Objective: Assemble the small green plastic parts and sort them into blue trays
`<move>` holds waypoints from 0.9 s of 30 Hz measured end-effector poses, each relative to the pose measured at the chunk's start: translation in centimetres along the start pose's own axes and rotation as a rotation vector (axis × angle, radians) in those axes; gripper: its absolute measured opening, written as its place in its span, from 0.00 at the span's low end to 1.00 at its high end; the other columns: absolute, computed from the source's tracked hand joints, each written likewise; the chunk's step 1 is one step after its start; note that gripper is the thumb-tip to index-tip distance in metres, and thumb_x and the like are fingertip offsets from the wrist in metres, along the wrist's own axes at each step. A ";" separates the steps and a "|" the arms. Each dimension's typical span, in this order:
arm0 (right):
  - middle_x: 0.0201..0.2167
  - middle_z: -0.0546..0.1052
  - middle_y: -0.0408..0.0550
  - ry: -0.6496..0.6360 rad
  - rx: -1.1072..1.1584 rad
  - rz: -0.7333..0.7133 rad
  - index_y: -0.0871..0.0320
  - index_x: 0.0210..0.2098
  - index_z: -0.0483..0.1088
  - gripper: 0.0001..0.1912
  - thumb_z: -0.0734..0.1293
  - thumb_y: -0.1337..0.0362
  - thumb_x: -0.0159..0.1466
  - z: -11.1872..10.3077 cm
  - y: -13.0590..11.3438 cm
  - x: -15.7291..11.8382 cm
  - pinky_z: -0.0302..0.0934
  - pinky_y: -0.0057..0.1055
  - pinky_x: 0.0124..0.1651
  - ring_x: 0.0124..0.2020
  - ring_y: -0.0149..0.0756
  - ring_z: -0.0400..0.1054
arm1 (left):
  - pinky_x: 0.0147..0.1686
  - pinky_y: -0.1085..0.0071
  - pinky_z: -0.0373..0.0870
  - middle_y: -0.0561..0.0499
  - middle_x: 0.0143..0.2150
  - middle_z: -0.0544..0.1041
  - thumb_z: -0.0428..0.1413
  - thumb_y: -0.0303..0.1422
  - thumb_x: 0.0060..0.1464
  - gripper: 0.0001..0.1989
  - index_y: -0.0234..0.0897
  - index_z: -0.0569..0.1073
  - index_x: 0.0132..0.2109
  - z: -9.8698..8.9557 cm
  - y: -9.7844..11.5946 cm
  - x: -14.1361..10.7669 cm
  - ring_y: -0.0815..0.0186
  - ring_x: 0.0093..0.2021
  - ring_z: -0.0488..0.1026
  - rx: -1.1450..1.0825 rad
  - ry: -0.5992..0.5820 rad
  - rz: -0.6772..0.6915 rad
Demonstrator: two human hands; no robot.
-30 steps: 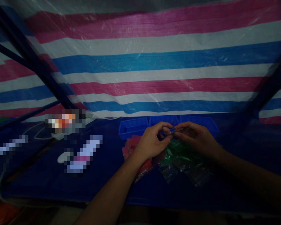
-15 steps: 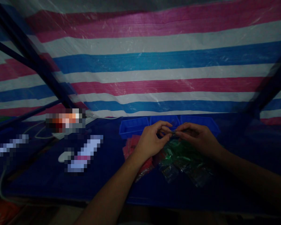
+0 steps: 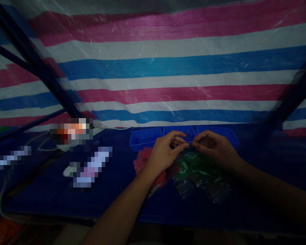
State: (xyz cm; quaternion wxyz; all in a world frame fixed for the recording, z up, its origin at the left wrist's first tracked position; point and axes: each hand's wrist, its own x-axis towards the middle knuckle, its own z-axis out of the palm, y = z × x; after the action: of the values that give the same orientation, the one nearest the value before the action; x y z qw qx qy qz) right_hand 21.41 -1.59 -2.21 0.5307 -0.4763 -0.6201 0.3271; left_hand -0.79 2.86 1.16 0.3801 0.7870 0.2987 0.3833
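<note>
Blue trays (image 3: 146,140) stand in a row right of centre in the frame; just below them the left hand (image 3: 165,152) and right hand (image 3: 217,147) meet above green packets (image 3: 192,164), thumb and fingertips of each seemingly pinching one small item (image 3: 190,144) between them. A light, even pinch from both sides, with wrists steady, should serve best to keep it from bending or slipping. It is too dark and small to identify, and the fingertips cover much of it; the left arm (image 3: 126,202) hides part of the red packets (image 3: 142,159), pixelated patches (image 3: 71,132) mask things at the frame's left, and the right arm (image 3: 272,189) runs off the lower right
</note>
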 end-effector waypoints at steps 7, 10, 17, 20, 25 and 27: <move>0.39 0.80 0.48 -0.004 0.038 0.002 0.53 0.43 0.73 0.15 0.77 0.54 0.61 0.0 0.0 -0.1 0.71 0.36 0.42 0.39 0.40 0.77 | 0.45 0.65 0.76 0.48 0.45 0.83 0.62 0.31 0.61 0.13 0.39 0.75 0.52 0.1 0.1 -0.1 0.63 0.43 0.81 0.043 -0.037 0.049; 0.39 0.81 0.49 -0.004 0.059 0.008 0.54 0.43 0.74 0.17 0.77 0.53 0.60 0.0 -0.2 -0.1 0.72 0.36 0.43 0.39 0.40 0.77 | 0.45 0.65 0.76 0.47 0.44 0.83 0.61 0.32 0.62 0.10 0.39 0.74 0.50 0.1 0.3 -0.2 0.63 0.43 0.80 0.039 0.003 0.069; 0.38 0.81 0.48 -0.099 0.083 0.039 0.54 0.41 0.75 0.17 0.78 0.52 0.60 0.6 -1.1 -0.4 0.74 0.38 0.44 0.39 0.40 0.77 | 0.43 0.66 0.75 0.48 0.42 0.82 0.60 0.33 0.62 0.09 0.38 0.71 0.49 0.1 0.8 -0.3 0.65 0.39 0.79 0.004 -0.021 0.084; 0.39 0.82 0.49 -0.100 0.099 0.036 0.54 0.42 0.76 0.18 0.78 0.52 0.59 0.7 -1.1 -0.5 0.75 0.40 0.46 0.40 0.41 0.78 | 0.42 0.66 0.76 0.47 0.43 0.82 0.59 0.33 0.62 0.10 0.38 0.70 0.49 0.1 0.7 -0.3 0.65 0.39 0.79 -0.016 -0.029 0.070; 0.43 0.81 0.50 -0.140 0.097 0.024 0.53 0.45 0.75 0.17 0.78 0.55 0.60 0.7 -0.6 -0.6 0.74 0.40 0.49 0.43 0.42 0.79 | 0.42 0.68 0.76 0.48 0.43 0.82 0.60 0.26 0.56 0.17 0.38 0.70 0.52 0.2 0.5 -0.4 0.67 0.39 0.78 -0.025 -0.074 0.082; 0.44 0.80 0.49 -0.140 0.088 -0.005 0.53 0.45 0.74 0.15 0.77 0.57 0.61 0.7 -0.6 -0.6 0.74 0.40 0.51 0.45 0.42 0.78 | 0.43 0.68 0.76 0.48 0.44 0.82 0.60 0.25 0.55 0.17 0.38 0.70 0.52 0.3 0.5 -0.4 0.66 0.40 0.78 -0.020 -0.085 0.088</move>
State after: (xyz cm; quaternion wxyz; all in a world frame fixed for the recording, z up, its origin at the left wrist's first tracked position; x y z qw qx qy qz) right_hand 20.60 -2.28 -2.03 0.5071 -0.4269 -0.6420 0.3852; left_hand -0.62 2.18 1.32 0.3831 0.8111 0.2437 0.3687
